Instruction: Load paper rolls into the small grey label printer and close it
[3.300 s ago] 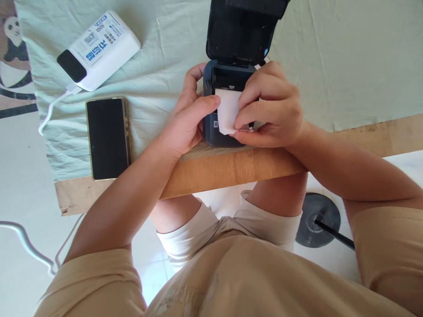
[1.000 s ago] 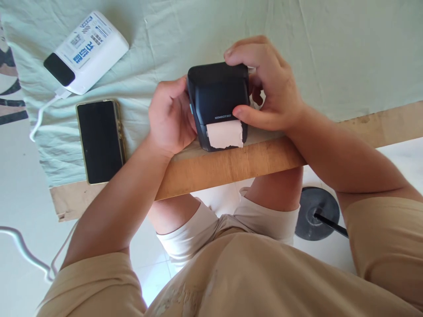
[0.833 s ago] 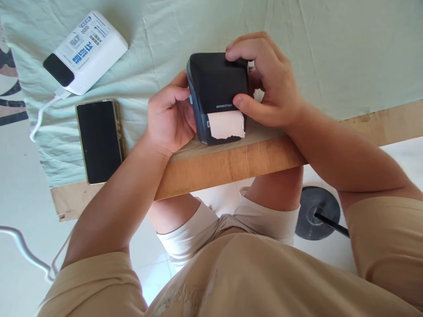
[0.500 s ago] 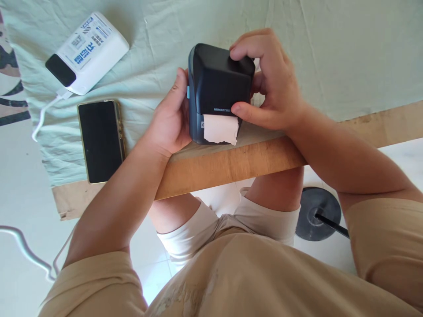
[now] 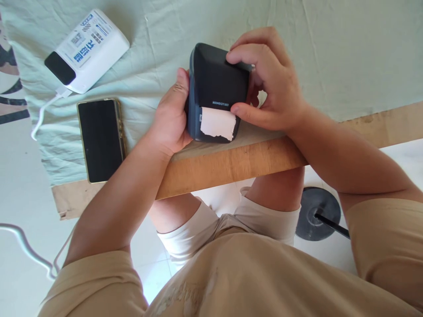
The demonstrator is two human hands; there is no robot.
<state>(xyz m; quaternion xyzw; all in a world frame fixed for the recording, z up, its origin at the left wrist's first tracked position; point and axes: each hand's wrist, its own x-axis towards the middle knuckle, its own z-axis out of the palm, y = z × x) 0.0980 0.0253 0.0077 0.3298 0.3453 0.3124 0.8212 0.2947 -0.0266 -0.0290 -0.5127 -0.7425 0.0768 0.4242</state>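
Note:
A black label printer [image 5: 221, 79] marked NIIMBOT is held just above the table's near edge. From its front slot hangs a white paper strip [image 5: 218, 124] with a ragged torn end. My left hand [image 5: 173, 116] is closed around the printer's left side, thumb along the edge and the other fingers hidden behind or beneath. At the right side is my right hand [image 5: 276, 83], curved around the body. Its thumb touches the front beside the paper, and its index fingertip rests at the upper right edge; the other fingers are partly hidden.
A phone [image 5: 101, 141] with a dark screen lies left of my forearm. Beyond it sits a white power bank [image 5: 94, 46] with a cable [image 5: 41, 114] plugged in. Pale green cloth [image 5: 357, 53] covers the table, whose wooden edge [image 5: 228, 165] is bare. A round black base [image 5: 317, 213] stands below.
The printer has turned and tilted slightly in my hands, its left side swinging and the paper strip shifting a little left and up. Phone and power bank have stayed put.

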